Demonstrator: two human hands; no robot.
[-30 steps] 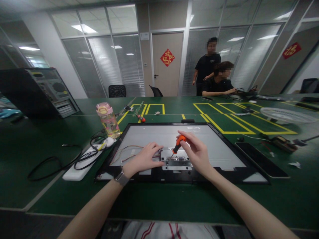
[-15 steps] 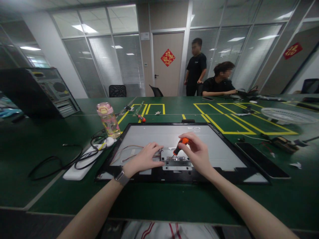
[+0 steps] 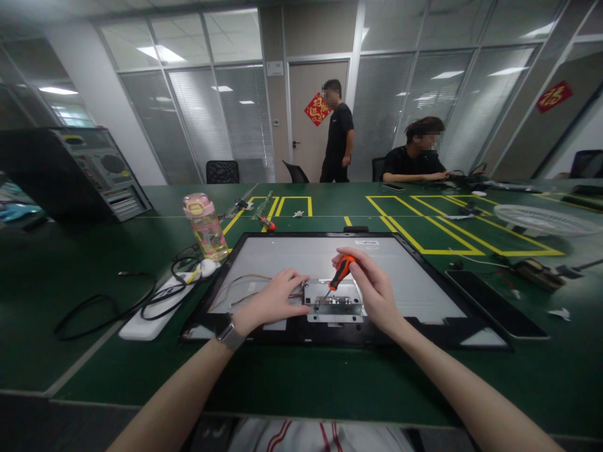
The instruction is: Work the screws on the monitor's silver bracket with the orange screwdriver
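A monitor panel [image 3: 414, 285] in a black frame lies face down on the green table [image 3: 306, 383]. A small metal board cover [image 3: 335, 302] sits near its front edge, with thin wires [image 3: 235, 285] running left from it. My right hand [image 3: 374, 290] is closed round an orange and black screwdriver [image 3: 340, 272], whose tip rests on the cover's left part. Beside the cover, my left hand [image 3: 273, 301] presses on the panel with fingers curled at the cover's left edge. It wears a wrist watch [image 3: 229, 337].
A pink water bottle [image 3: 205, 227] stands left of the panel, by black cables [image 3: 141, 301] and a white power strip [image 3: 148, 317]. A computer case [image 3: 80, 172] lies far left. A flat dark panel [image 3: 494, 302] lies right. Two people are at the table's far side.
The screwdriver handle has tilted back up after dipping. Both hands stay in place. The standing person in the background has walked left toward the door.
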